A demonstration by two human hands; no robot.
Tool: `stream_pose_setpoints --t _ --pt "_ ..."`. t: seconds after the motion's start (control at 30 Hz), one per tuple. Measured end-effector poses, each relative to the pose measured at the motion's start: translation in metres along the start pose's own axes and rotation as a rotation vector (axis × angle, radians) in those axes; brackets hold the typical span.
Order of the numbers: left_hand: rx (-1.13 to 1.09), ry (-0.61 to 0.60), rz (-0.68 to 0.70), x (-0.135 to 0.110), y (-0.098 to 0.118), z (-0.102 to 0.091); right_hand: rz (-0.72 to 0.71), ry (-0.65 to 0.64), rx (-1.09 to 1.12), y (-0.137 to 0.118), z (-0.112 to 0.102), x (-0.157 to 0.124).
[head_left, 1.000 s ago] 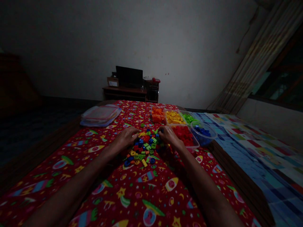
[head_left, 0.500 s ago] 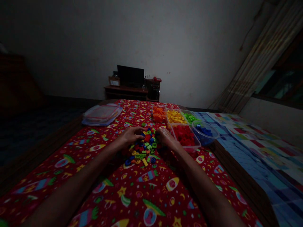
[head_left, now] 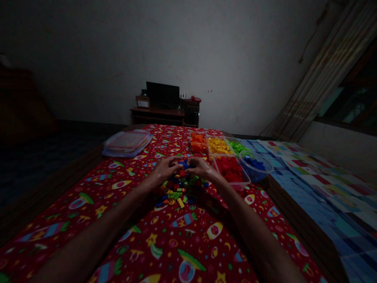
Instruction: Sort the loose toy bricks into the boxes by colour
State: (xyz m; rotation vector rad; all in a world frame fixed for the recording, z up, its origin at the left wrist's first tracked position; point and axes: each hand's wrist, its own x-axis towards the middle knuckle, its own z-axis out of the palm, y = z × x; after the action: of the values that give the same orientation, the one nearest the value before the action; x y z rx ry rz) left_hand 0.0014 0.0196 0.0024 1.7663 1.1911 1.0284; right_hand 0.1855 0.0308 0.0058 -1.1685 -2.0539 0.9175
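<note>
A heap of small mixed-colour toy bricks (head_left: 178, 189) lies on a red patterned cloth (head_left: 165, 243). My left hand (head_left: 165, 170) and my right hand (head_left: 200, 168) meet just above the heap's far side. Their fingertips are pinched together around small blue bricks (head_left: 184, 164). Which hand carries the blue pieces is hard to tell in the dim light. To the right stand clear tubs of sorted bricks: orange (head_left: 197, 142), yellow (head_left: 218, 146), green (head_left: 236, 147), red (head_left: 230, 169), and a round bowl of blue ones (head_left: 255, 164).
A stack of clear plastic lids (head_left: 127, 142) lies at the far left of the cloth. A blue checked mat (head_left: 312, 188) covers the surface to the right. A low wooden cabinet with a dark screen (head_left: 163, 104) stands against the back wall. Curtains hang at right.
Both hands have lifted off the sides of the brick heap and come together over its far edge, fingertips now touching around blue pieces.
</note>
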Motion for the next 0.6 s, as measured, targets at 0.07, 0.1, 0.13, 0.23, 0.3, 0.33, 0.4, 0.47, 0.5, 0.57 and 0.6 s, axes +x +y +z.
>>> stream_pose_setpoints --t 0.07,0.1,0.13,0.23,0.3,0.33,0.4,0.47,0.5,0.57,0.6 --pt "0.023 -0.013 0.013 -0.001 -0.002 0.003 -0.011 0.028 -0.021 -0.003 0.006 -0.002" --pt "0.033 -0.018 0.015 -0.002 -0.002 0.004 -0.015 0.056 -0.042 -0.005 0.008 -0.003" --pt "0.045 -0.02 0.019 -0.002 -0.002 0.005 -0.025 0.08 -0.061 -0.006 0.009 -0.005" --pt "0.109 -0.057 0.052 -0.005 0.001 0.007 -0.127 0.067 -0.116 -0.012 0.006 -0.011" --pt "0.151 -0.077 0.062 -0.007 0.004 0.009 -0.202 0.012 -0.17 -0.017 0.001 -0.015" --pt "0.162 -0.08 0.055 -0.008 0.005 0.009 -0.221 -0.003 -0.203 -0.019 -0.003 -0.015" --pt "0.166 -0.063 0.036 -0.01 0.008 0.009 -0.21 0.033 -0.267 -0.022 -0.015 -0.016" --pt "0.168 -0.024 0.035 -0.012 0.013 0.006 -0.173 0.159 -0.332 -0.02 -0.037 -0.017" --pt "0.187 -0.004 0.04 -0.012 0.016 0.003 -0.154 0.247 -0.368 -0.016 -0.051 -0.018" --pt "0.265 0.02 0.05 -0.012 0.022 -0.004 -0.1 0.436 -0.46 -0.004 -0.084 -0.025" --pt "0.314 0.028 0.053 -0.012 0.025 -0.008 -0.055 0.532 -0.51 0.004 -0.102 -0.031"
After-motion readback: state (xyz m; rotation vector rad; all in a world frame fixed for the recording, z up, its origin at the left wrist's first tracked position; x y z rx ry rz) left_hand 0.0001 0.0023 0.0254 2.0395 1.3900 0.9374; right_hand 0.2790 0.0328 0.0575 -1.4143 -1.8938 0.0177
